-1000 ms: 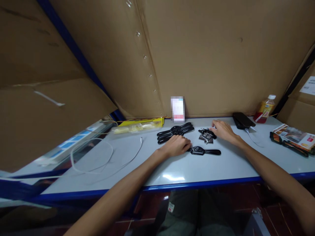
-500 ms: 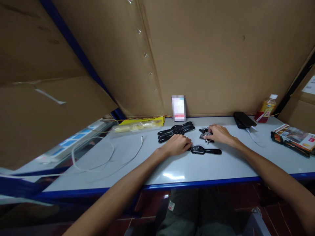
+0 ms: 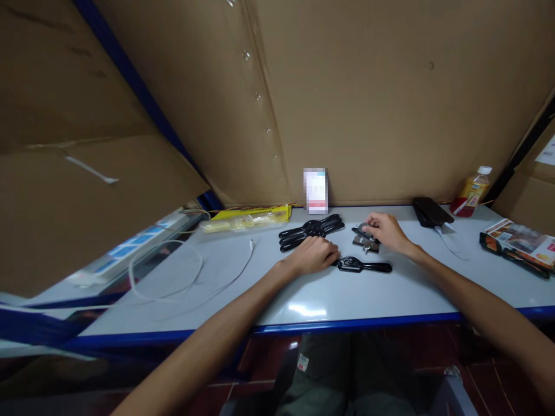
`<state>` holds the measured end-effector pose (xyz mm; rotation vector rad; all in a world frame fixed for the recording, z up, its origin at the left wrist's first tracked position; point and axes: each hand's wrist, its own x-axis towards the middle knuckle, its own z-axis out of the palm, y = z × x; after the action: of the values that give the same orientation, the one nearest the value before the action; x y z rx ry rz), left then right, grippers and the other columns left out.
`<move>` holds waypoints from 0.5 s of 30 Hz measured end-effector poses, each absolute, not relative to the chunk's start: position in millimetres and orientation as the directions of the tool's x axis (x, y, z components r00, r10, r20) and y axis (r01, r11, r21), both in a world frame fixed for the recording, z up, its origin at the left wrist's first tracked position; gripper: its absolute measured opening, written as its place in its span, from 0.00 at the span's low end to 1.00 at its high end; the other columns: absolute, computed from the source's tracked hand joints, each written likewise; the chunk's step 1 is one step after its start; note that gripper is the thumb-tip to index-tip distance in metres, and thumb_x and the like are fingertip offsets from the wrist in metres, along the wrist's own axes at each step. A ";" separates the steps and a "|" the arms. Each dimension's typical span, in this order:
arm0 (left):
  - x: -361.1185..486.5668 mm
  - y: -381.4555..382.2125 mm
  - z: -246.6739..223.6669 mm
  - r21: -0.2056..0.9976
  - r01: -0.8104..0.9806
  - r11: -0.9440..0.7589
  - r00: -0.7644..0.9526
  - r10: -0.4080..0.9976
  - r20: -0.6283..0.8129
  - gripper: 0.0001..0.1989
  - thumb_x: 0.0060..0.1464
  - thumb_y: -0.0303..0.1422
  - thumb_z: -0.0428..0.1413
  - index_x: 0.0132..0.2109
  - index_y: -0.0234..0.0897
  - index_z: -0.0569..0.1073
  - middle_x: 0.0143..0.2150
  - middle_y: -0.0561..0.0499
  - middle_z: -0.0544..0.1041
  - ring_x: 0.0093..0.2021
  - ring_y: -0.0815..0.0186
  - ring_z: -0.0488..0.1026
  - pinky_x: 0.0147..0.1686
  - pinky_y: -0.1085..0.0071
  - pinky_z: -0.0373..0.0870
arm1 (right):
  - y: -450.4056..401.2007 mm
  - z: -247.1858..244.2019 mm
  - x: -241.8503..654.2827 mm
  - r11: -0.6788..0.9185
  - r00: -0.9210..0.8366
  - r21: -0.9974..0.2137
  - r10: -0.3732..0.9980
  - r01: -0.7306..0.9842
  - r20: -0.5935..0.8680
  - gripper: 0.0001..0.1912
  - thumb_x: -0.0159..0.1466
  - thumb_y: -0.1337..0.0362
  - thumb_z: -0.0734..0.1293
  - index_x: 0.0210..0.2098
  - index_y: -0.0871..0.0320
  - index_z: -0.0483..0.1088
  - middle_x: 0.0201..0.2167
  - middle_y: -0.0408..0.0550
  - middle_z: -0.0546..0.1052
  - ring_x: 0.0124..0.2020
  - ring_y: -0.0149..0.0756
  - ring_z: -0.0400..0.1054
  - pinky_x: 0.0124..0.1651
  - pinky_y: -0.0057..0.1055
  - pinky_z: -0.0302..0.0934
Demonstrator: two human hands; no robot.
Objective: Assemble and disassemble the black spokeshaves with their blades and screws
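My left hand [image 3: 313,254] is closed around the left handle of a black two-handled tool [image 3: 350,264], which lies flat near the middle of the table; its right handle shows. My right hand [image 3: 384,231] pinches a small dark metal part [image 3: 367,229] just above a group of small metal pieces. Among those pieces, a silver screw-like part [image 3: 366,247] lies beside dark plates. Behind my left hand, several similar black tools [image 3: 311,227] lie bunched together.
A pixelated upright card [image 3: 316,190] leans at the back wall. Left are a yellow package [image 3: 249,219], a white cable [image 3: 202,263] and a power strip [image 3: 134,245]. Right are a dark case [image 3: 431,212], a bottle [image 3: 472,192] and a printed packet [image 3: 520,242].
My right hand has moved slightly up and to the right with a metal part between its fingers, uncovering the pieces below. My left hand stays on the tool.
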<state>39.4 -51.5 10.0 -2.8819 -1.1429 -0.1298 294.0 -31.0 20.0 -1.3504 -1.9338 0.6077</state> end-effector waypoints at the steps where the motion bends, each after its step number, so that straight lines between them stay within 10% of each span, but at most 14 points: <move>1: 39.4 -51.6 10.1 -0.005 0.682 -0.731 0.728 0.679 0.091 0.19 0.70 0.34 0.47 0.33 0.35 0.77 0.33 0.42 0.81 0.31 0.61 0.75 0.29 0.66 0.52 | -35.5 21.1 290.4 0.339 -0.254 -0.776 0.938 0.533 0.236 0.04 0.63 0.64 0.69 0.33 0.56 0.70 0.29 0.45 0.77 0.28 0.34 0.70 0.32 0.31 0.61; 6: 38.4 -50.6 8.1 0.016 0.680 -0.733 0.728 0.677 0.108 0.18 0.68 0.33 0.48 0.32 0.36 0.76 0.32 0.43 0.81 0.29 0.62 0.74 0.29 0.67 0.53 | -55.3 18.5 271.3 0.305 -0.466 -0.874 0.879 0.379 0.104 0.04 0.60 0.63 0.68 0.33 0.56 0.72 0.24 0.41 0.74 0.21 0.30 0.65 0.24 0.28 0.59; 15: 37.7 -49.4 6.4 0.014 0.683 -0.730 0.724 0.679 0.119 0.19 0.68 0.33 0.47 0.31 0.36 0.76 0.31 0.42 0.81 0.28 0.62 0.73 0.29 0.66 0.53 | -63.5 11.6 262.7 0.469 -0.497 -0.677 0.851 0.568 0.173 0.04 0.60 0.69 0.71 0.28 0.57 0.76 0.25 0.43 0.78 0.28 0.32 0.70 0.35 0.29 0.61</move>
<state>37.7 -49.4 6.4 -2.8882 -1.1414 -0.1804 262.7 -63.5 11.6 -1.1772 -2.2255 0.7594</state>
